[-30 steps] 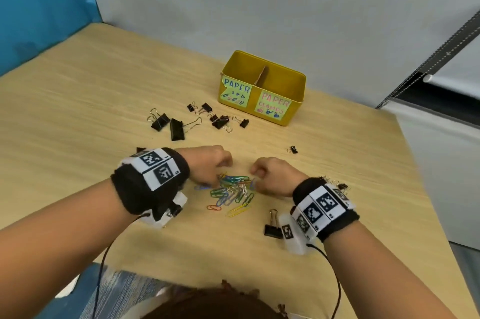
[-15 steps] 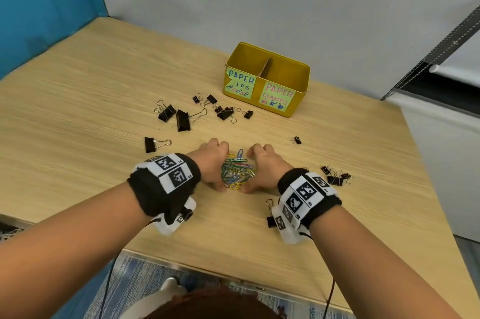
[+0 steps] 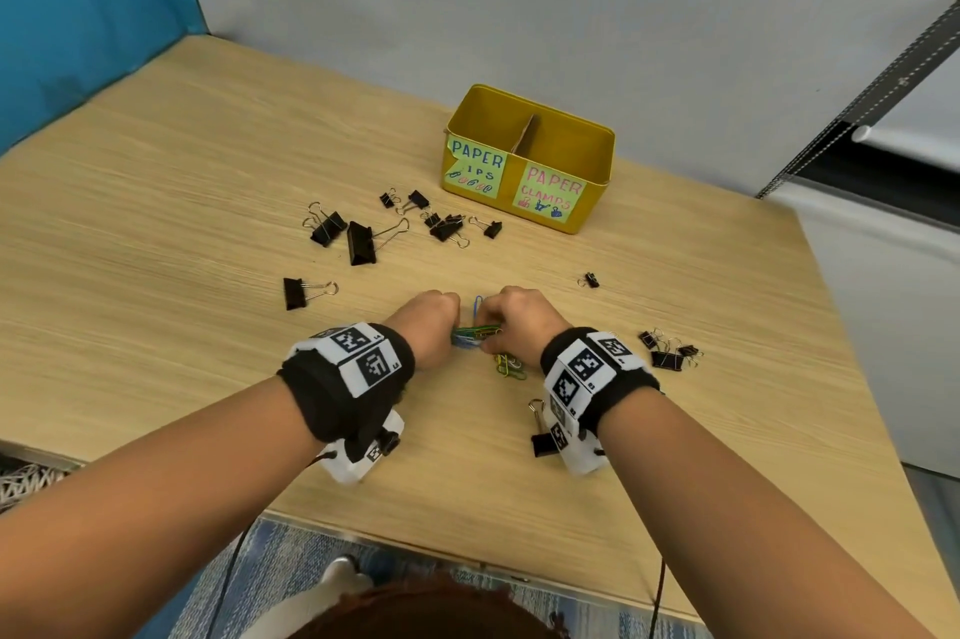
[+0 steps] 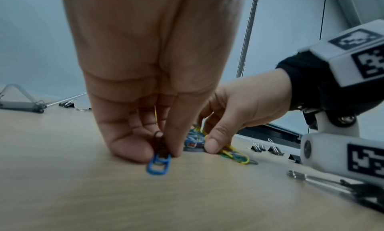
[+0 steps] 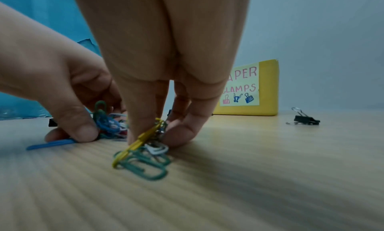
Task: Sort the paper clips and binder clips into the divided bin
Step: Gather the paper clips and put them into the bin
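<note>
A bunch of coloured paper clips lies on the wooden table between my two hands. My left hand pinches blue clips against the tabletop. My right hand pinches yellow and green clips beside it. A few yellow and green clips lie loose just under my right wrist. The yellow divided bin stands at the back, with a "PAPER CLIPS" label on its left half and "PAPER CLAMPS" on its right half. Black binder clips lie scattered in front of it.
One binder clip lies left of my hands and a small one to the right. A group of binder clips sits by my right wrist, another under it. A grey wall and a blue panel stand behind the table.
Both hands have drawn the spread paper clips together into a tight bunch and now pinch them. A few clips stayed behind on the table near the right wrist.
</note>
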Motion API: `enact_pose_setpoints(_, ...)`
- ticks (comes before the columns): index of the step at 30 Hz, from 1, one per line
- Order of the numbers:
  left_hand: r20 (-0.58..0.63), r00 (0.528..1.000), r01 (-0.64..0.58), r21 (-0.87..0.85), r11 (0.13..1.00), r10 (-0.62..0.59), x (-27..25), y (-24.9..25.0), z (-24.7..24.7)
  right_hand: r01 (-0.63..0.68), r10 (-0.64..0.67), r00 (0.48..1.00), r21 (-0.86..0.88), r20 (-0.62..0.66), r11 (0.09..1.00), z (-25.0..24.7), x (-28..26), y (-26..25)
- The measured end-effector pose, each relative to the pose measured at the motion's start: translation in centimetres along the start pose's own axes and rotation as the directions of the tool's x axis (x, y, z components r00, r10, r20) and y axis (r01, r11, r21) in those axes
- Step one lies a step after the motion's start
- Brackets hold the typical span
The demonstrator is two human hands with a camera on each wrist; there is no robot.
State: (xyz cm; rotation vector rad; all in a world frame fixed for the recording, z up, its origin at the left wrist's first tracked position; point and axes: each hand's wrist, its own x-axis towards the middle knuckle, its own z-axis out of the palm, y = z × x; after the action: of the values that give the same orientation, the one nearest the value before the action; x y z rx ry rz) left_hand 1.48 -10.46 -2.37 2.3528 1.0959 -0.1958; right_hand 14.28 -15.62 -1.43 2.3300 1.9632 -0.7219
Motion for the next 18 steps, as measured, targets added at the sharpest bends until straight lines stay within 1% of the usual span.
enact_pose_setpoints(2,-0.003,1.000,-0.004,0.012,1.000,0.004,0.2,0.0,-0.1,-0.003,0.003,1.000,0.017,0.006,1.000,-0.1,0.2,0.2)
enact_pose_setpoints(4,-0.015,1.000,-0.006,0.009,1.000,0.006,0.2,-0.2,-0.3,-0.020,0.021,1.000,0.077,-0.005,0.997,0.0,0.4,0.5)
enact_pose_setpoints(6,-0.039,0.999,-0.014,-0.034,0.999,0.013,0.4,-0.5,-0.6,-0.069,0.073,0.997,0.245,-0.010,0.967,0.1,0.8,1.2)
enact_pose_setpoints(7,-0.036,0.999,-0.012,-0.064,0.998,0.010,0.6,-0.6,-0.8,-0.108,0.112,0.994,0.361,0.009,0.926,0.2,0.9,1.6)
enact_pose_setpoints(9,0.009,0.999,0.041,-0.182,0.983,-0.040,1.0,-1.0,-1.4,-0.184,0.177,0.982,0.557,0.067,0.810,0.2,1.2,2.3)
enact_pose_setpoints(11,0.071,0.993,0.108,-0.345,0.932,-0.089,1.7,-1.6,-1.9,-0.212,0.210,0.974,0.689,0.089,0.693,0.2,1.5,3.2)
enact_pose_setpoints(12,0.093,0.991,0.123,-0.425,0.897,-0.093,2.0,-1.9,-2.1,-0.215,0.221,0.971,0.733,0.091,0.645,0.1,1.6,3.5)
enact_pose_setpoints(14,0.090,0.992,0.121,-0.546,0.829,-0.085,2.6,-2.6,-2.7,-0.203,0.233,0.969,0.801,0.081,0.563,-0.5,2.0,4.0)
enact_pose_setpoints(16,0.066,0.995,0.094,-0.618,0.780,-0.068,3.3,-2.8,-3.8,-0.167,0.240,0.970,0.848,0.048,0.503,-1.8,2.5,4.3)
enact_pose_setpoints(18,0.034,0.999,0.047,-0.687,0.725,-0.033,3.9,-2.6,-5.3,-0.099,0.226,0.974,0.886,-0.006,0.452,-3.9,3.0,4.2)
